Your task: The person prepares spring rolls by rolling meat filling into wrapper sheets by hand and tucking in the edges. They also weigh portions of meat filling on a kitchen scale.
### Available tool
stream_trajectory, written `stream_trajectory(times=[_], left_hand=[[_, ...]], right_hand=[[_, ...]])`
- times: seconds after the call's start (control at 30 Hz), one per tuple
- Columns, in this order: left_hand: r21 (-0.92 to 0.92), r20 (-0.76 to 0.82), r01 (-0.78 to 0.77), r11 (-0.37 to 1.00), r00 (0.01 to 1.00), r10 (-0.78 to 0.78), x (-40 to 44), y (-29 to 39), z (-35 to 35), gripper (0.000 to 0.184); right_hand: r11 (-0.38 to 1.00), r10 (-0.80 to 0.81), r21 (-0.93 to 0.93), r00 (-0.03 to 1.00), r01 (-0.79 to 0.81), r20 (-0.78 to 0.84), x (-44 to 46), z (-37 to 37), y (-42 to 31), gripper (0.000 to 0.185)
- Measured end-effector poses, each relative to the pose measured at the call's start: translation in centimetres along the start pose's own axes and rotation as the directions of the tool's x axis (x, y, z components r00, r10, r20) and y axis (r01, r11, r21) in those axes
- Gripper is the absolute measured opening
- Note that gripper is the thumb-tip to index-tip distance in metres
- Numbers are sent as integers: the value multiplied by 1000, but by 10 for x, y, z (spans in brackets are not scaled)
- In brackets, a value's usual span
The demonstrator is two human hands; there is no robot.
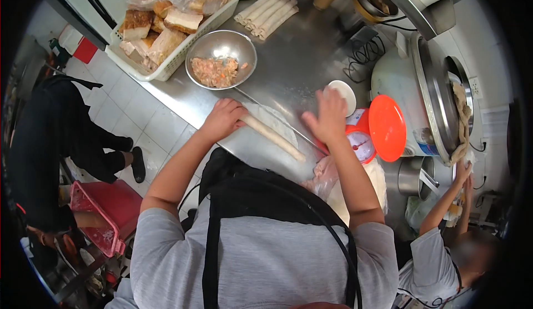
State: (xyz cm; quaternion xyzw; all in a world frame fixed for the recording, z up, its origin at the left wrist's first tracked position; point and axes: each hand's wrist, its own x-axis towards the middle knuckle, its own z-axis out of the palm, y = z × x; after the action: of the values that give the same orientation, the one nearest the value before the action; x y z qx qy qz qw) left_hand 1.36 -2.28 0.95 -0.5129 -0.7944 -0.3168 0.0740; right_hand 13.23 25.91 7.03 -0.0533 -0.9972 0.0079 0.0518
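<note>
Your left hand [223, 119] grips the pale roll [275, 138] by one end, nearer you than the metal bowl [236, 42]; your right hand [328, 115], fingers spread, is right of that bowl. Best support both ends, pressing lightly.

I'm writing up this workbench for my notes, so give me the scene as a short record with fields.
Left hand: touching one end of a long pale roll
Right hand: open, blurred, overlapping the white dish in view; contact unclear
Metal bowl: holds pinkish filling
Other rolls: laid together beyond the bowl
Basket: browned chunks, some under clear plastic
Scale: red, near the right forearm
</note>
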Motion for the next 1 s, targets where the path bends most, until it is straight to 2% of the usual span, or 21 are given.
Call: stream_trajectory(times=[0.07, 0.17, 0.23, 0.27, 0.33, 0.4, 0.47, 0.57, 0.7, 0.77, 0.87, 1.0], left_hand=[[-6, 72, -18, 1000, 997, 19, 3, -4, -5, 33], [-5, 168, 7, 1000, 986, -6, 6, -6, -10, 29], [-13, 190, 22, 1000, 982, -19, 6, -8, -11, 28], [-26, 181, 21, 999, 983, -16, 5, -9, -10, 28], [-47, 148, 27, 999, 989, -20, 1, -10, -10, 27], [-66, 93, 37, 997, 995, -31, -1, -11, -11, 27], [-55, 71, 54, 997, 996, -50, -3, -10, -13, 28], [-40, 31, 62, 997, 998, -61, -11, -12, -12, 30], [-72, -43, 106, 992, 993, -109, -15, -16, -10, 33], [-100, -17, 132, 986, 991, -135, -17, -22, -11, 31], [-115, -25, 138, 984, 990, -141, -20, -25, -12, 30], [-141, -32, 114, 983, 992, -119, -19, -27, -14, 28]], right_hand=[[963, 252, -54, 956, -263, -153, 7, 7, 13, 68], [883, 451, -185, 889, -432, 79, 16, -1, 12, 54], [955, 288, 128, 943, -269, -166, 13, -3, 12, 47], [954, 223, 261, 928, -145, -299, 11, -3, 11, 43], [859, 29, 493, 947, 140, -320, 13, 12, -8, 36], [776, -230, 553, 952, 303, -200, 17, 30, -39, 38], [833, -365, 450, 931, 321, 11, 21, 39, -69, 50], [856, -439, 333, 896, 395, 65, 29, 48, -83, 65], [900, -427, 189, 882, 393, 198, 22, 36, -64, 75], [916, -399, 149, 885, 372, 241, 22, 33, -62, 76], [854, -510, 259, 822, 451, 252, 41, 34, -96, 77], [845, -523, 292, 808, 449, 271, 54, 35, -100, 77]])
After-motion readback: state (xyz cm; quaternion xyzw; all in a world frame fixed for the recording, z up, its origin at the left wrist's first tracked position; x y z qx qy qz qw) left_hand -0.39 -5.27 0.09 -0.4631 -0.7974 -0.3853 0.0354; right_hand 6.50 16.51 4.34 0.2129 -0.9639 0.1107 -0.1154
